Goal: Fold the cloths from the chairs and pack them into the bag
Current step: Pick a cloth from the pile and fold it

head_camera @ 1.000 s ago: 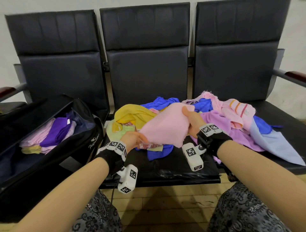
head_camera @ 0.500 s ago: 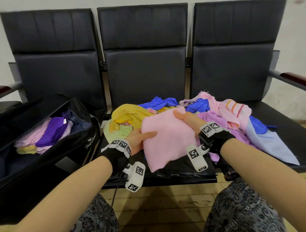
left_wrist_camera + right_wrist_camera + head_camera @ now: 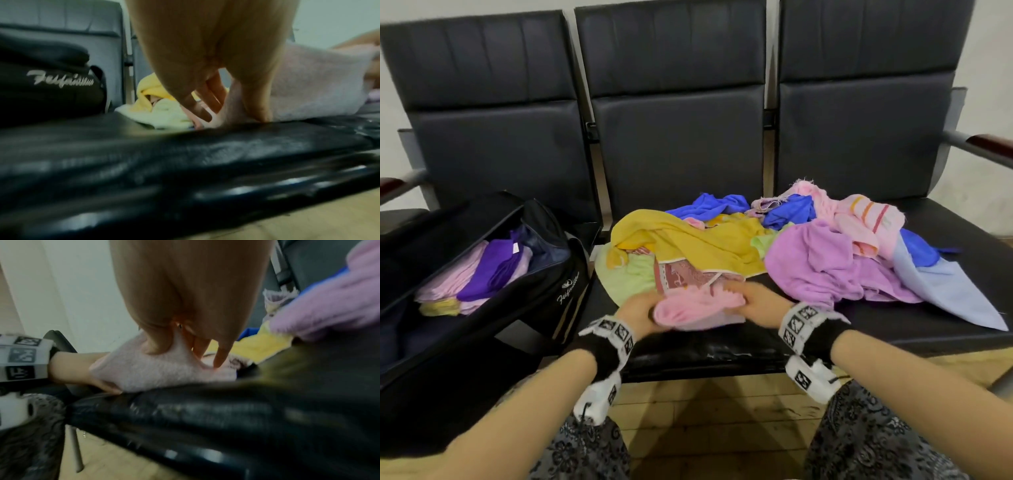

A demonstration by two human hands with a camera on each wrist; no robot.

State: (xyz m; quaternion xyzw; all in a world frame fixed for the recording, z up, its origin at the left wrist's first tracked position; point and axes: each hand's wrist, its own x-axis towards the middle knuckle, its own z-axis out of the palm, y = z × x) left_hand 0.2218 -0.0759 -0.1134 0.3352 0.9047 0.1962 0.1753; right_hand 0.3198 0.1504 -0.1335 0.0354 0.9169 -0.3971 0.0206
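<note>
A pink cloth (image 3: pixel 697 306) lies bunched low on the middle chair seat (image 3: pixel 705 356), near its front edge. My left hand (image 3: pixel 640 308) pinches its left end; thumb and fingers close on the fabric in the left wrist view, where the pink cloth (image 3: pixel 308 84) stretches to the right. My right hand (image 3: pixel 753 303) pinches the right end, and the right wrist view shows the thumb pressed into the pink cloth (image 3: pixel 156 369). The open black bag (image 3: pixel 482 291) sits on the left chair with folded pink and purple cloths (image 3: pixel 489 267) inside.
A heap of loose cloths lies behind my hands: yellow (image 3: pixel 688 243), pale green (image 3: pixel 626 274), blue (image 3: pixel 709 205), lilac (image 3: pixel 832 263), striped pink (image 3: pixel 869 219), light blue (image 3: pixel 948 291). Chair backs rise behind. Metal armrests (image 3: pixel 983 147) flank the row. Wooden floor (image 3: pixel 705 421) below.
The pink cloth, held up and spread before, has come down onto the seat front and is gathered into a narrower bundle. Both hands moved down and toward me with it.
</note>
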